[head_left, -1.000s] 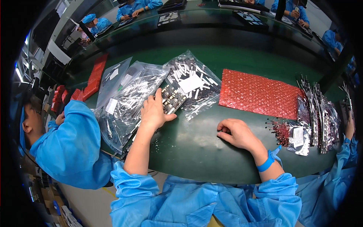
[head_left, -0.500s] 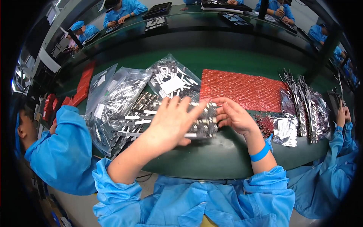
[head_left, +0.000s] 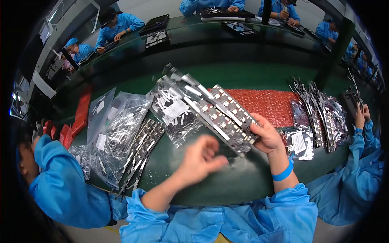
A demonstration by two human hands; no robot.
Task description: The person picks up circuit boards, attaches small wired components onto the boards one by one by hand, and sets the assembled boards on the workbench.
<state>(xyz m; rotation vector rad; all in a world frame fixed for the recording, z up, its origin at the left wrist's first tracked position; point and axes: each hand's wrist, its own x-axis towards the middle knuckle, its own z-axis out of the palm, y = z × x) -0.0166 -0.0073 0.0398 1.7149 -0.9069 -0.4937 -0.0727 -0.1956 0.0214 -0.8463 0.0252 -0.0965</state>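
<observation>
Strips (head_left: 223,116): over tabletop (head_left: 219,184), 10 o'clock from right hand (head_left: 268,137)
Long axis: 10 to 4 o'clock
Right hand: grip holding strips' 4 o'clock end
Left hand (head_left: 199,158): empty, loosely curled, apart; strips at 1 o'clock

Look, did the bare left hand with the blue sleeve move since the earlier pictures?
Yes, rightward and nearer the person's body. The bare left hand began well left of the wide red bubble-wrap sheet; now it's roughly below its left end.

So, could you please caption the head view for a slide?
Right hand holding circuit strips above the table, left hand empty.
</observation>
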